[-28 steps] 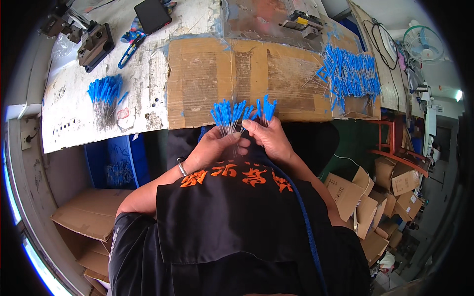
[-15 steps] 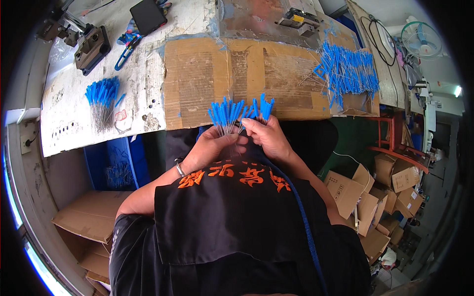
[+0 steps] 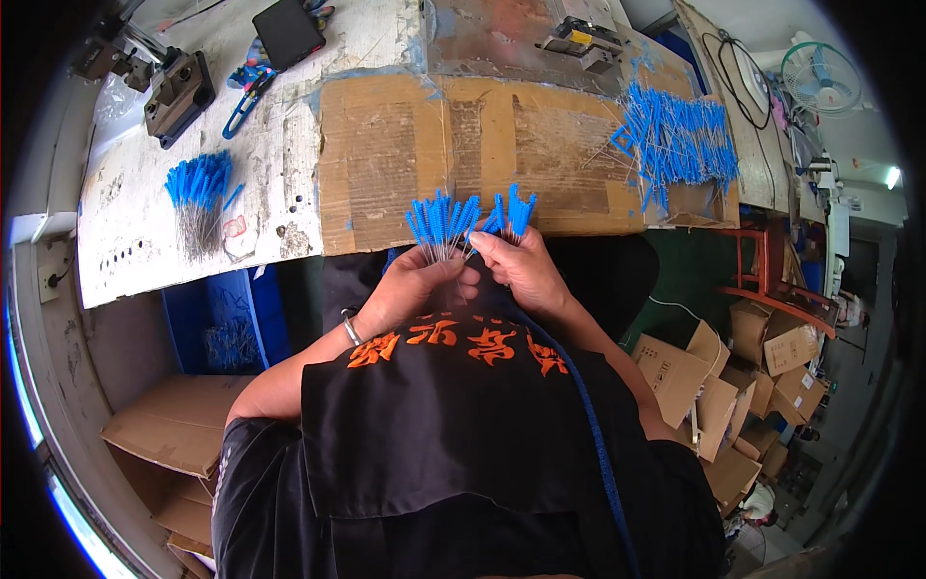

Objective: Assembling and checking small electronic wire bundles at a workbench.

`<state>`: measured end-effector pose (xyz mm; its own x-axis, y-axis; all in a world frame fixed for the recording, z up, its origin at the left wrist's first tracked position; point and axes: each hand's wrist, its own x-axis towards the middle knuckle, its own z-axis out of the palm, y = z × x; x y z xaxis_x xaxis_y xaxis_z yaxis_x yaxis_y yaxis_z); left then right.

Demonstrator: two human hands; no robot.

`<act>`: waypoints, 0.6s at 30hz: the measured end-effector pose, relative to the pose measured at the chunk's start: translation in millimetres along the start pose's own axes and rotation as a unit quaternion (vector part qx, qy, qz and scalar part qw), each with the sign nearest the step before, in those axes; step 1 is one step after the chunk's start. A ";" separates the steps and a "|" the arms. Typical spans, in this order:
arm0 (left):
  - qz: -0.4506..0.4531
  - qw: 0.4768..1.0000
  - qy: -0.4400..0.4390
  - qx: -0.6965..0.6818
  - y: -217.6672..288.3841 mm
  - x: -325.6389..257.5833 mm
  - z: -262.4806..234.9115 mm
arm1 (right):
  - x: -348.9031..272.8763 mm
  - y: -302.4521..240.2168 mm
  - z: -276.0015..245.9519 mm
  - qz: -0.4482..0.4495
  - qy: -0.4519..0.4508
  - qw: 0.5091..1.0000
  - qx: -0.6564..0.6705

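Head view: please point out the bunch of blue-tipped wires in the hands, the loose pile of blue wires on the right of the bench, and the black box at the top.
bunch of blue-tipped wires (image 3: 444, 224), head view, on its blue tips.
loose pile of blue wires (image 3: 680, 140), head view, its middle.
black box (image 3: 287, 33), head view, its top face.

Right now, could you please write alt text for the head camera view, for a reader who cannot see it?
Seen from above, a person's left hand and right hand together hold a fanned bunch of blue-tipped wires at the edge of a cardboard-covered workbench. A small blue-tipped bundle lies to the left, a larger pile to the right, and cardboard boxes stand on the floor.
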<state>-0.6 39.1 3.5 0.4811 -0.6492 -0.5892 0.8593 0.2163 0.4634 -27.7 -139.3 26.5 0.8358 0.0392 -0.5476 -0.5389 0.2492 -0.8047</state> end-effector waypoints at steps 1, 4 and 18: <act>-0.002 1.000 -0.002 0.000 0.5 0.0 -0.2 | 0.2 0.4 0.4 -0.006 0.002 1.000 -0.003; -0.010 1.000 -0.004 0.002 1.4 0.8 -2.0 | -0.4 0.0 2.2 -0.017 0.006 1.000 0.007; -0.007 1.000 -0.009 0.013 0.5 2.1 -3.7 | 1.4 0.5 -0.4 -0.016 0.011 0.999 0.038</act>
<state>1.5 40.6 0.1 0.4665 -0.6647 -0.5836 0.8606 0.1885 0.4732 -26.9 -139.6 25.2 0.8497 0.0090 -0.5272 -0.5015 0.3225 -0.8028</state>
